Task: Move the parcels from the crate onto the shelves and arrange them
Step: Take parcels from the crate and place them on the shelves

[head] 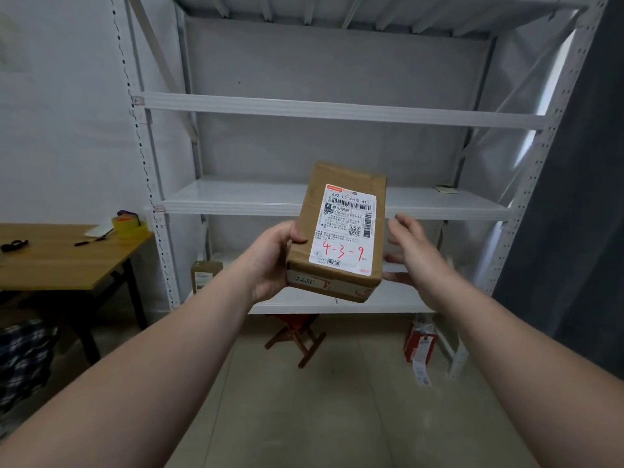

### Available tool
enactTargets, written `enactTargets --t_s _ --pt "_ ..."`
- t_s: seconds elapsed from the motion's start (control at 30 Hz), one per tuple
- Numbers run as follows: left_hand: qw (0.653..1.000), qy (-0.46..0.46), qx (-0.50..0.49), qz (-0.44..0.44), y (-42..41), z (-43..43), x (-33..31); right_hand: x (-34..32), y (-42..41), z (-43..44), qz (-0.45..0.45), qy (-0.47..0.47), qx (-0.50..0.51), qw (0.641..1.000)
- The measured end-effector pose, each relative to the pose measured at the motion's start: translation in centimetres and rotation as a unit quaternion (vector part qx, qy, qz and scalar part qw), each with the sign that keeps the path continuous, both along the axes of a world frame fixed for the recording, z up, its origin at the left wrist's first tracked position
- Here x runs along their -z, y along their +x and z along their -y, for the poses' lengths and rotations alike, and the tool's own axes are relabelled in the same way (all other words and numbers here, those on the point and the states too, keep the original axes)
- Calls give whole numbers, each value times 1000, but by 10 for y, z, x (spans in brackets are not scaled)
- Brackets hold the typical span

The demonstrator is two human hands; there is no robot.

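— How's the light?
— Soft, cool and even, fairly bright. It glares white on the sheeting (526, 143) at two o'clock; the curtain (574, 214) at three is dim.
— Shadows?
— Faint: under the table (67, 265) at nine o'clock and below the lowest shelf (388, 304).
— Sharpness?
— The label (344, 228) on the parcel (337, 180) reads crisp at centre. The right hand (412, 251) has slightly smeared fingers. Toward the edges the uprights (143, 157) bow, and the left forearm (145, 383) at seven o'clock swells and softens.
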State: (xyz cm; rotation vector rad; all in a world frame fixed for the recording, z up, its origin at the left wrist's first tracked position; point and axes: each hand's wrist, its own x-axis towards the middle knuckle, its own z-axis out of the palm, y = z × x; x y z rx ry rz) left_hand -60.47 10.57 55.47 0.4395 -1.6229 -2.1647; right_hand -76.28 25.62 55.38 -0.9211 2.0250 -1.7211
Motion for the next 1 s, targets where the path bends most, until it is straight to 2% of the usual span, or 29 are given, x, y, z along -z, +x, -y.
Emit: enactTargets --t_s 0.17,0.37,0.73,1.0 --pt "1000 2 22 3 -11 54 8 7 -14 61 101 -7 -53 993" --pt "999 -22 45 20 -21 125 13 5 -27 134 131 8 -61 989" --pt "996 -80 25 29 -36 238 -20 -16 -37 263 113 -66 -81 988" --pt "989 -141 -30 14 -83 314 -67 -62 -89 355 61 -105 -134 984"
